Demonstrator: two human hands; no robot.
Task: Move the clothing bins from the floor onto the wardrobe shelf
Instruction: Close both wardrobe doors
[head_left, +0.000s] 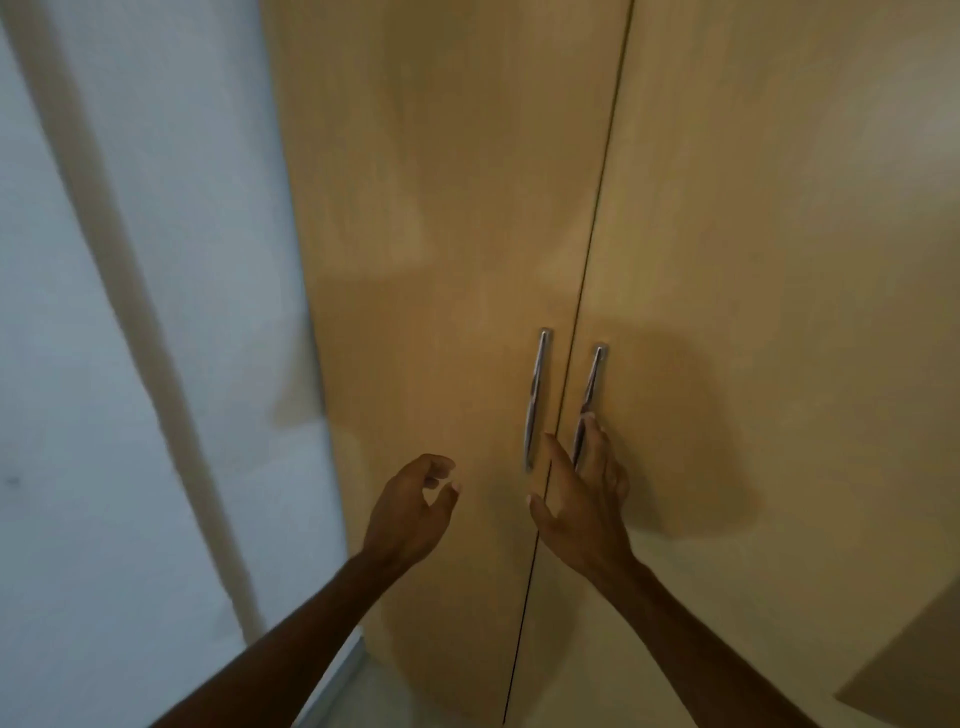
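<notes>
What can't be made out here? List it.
- Shelf, head view: hidden behind the closed wardrobe doors.
- Clothing bins, floor: outside the frame.
- Right hand grip on the right handle: fingers cover its lower end; closure unclear.
- Left hand: empty, short of the left handle.

no readable text, labels, brands, numbers or signs

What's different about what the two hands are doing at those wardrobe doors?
The right hand has reached the right door handle, its fingers curling around the lower part; the left hand is short of the left door handle, touching nothing. The right hand is spread and stretched forward; the left hand is loosely cupped, fingers bent. Both are empty, raised before the closed doors, which meet at the middle seam.
</notes>
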